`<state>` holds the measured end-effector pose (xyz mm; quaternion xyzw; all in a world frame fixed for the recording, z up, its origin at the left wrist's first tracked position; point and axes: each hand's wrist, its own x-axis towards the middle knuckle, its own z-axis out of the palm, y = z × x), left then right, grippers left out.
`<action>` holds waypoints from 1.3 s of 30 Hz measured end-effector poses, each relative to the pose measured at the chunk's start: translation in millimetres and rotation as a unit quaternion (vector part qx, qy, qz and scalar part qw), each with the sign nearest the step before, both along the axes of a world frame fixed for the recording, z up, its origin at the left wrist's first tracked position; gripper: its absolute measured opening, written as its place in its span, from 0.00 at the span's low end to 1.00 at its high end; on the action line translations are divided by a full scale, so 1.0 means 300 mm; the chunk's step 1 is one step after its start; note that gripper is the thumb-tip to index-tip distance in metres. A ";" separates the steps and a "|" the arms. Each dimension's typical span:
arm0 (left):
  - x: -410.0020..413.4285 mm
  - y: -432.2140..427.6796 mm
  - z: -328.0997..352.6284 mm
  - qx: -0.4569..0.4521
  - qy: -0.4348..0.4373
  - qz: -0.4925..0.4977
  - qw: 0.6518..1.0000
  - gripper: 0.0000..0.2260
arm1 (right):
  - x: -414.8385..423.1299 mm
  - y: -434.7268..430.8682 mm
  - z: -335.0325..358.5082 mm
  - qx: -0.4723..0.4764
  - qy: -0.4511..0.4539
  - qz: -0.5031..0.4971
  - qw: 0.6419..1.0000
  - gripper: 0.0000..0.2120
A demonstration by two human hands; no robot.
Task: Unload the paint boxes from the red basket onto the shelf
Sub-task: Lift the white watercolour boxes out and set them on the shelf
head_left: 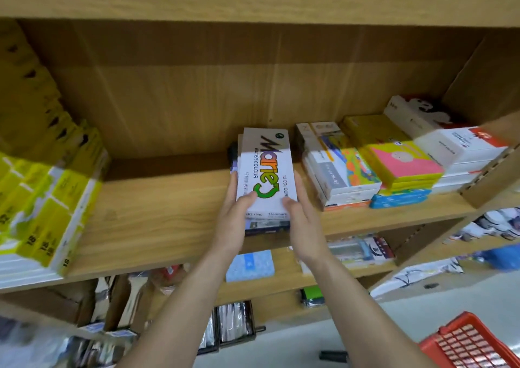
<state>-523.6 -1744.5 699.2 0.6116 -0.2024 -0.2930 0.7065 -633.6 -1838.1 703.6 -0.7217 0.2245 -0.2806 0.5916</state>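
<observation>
A small stack of white water-colour paint boxes [266, 167] lies on the wooden shelf [157, 221], near its middle. My left hand [235, 215] presses the stack's left side with the thumb on the top box. My right hand [302, 215] holds the right side the same way. Both hands grip the stack between them. The red basket [472, 342] shows only a corner at the bottom right, on the floor; its inside is hidden.
Yellow-and-white boxes [47, 198] are piled at the shelf's left end. Stacks of coloured boxes [394, 165] fill the right part beside the paint boxes. Bare shelf board lies between the left pile and my hands. Lower shelves hold more goods.
</observation>
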 end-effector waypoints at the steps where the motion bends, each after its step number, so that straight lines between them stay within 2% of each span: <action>1: 0.010 -0.022 0.007 0.006 -0.001 -0.003 1.000 0.23 | 0.019 -0.030 0.008 -0.001 0.015 -0.005 1.000 0.24; 7: 0.065 -0.088 0.057 0.040 -0.043 -0.002 0.998 0.26 | 0.114 -0.164 0.030 0.009 0.047 0.031 0.998 0.24; 11: 0.083 -0.065 0.046 0.034 -0.058 -0.031 0.997 0.29 | 0.109 -0.153 0.032 -0.002 0.055 0.009 0.998 0.21; 14: 0.091 0.000 0.015 0.065 -0.093 -0.070 0.991 0.38 | 0.055 -0.109 0.020 0.006 0.045 -0.052 0.998 0.21; 17: 0.084 0.041 -0.028 0.110 -0.149 -0.092 0.978 0.44 | -0.055 -0.045 -0.044 -0.036 0.044 -0.090 0.994 0.13; 22: 0.073 0.029 -0.043 0.128 -0.190 -0.076 0.970 0.42 | -0.147 -0.013 -0.114 -0.142 0.100 -0.077 0.982 0.23; 26: 0.056 -0.021 -0.043 0.134 -0.206 -0.093 0.965 0.42 | -0.185 0.003 -0.107 -0.202 0.119 -0.141 0.962 0.26; 30: 0.007 -0.132 -0.047 0.144 -0.225 -0.112 0.957 0.44 | -0.247 -0.028 -0.121 -0.232 0.173 -0.183 0.939 0.26; 35: 0.012 -0.134 -0.045 0.148 -0.208 -0.106 0.961 0.44 | -0.293 -0.073 -0.159 -0.292 0.207 -0.129 0.925 0.21; 37: -0.008 -0.099 -0.020 0.134 -0.219 -0.082 0.963 0.40 | -0.301 -0.080 -0.158 -0.302 0.208 -0.115 0.923 0.20; 39: -0.061 -0.039 -0.005 0.153 -0.288 -0.011 0.945 0.32 | -0.327 -0.087 -0.160 -0.307 0.207 -0.114 0.922 0.19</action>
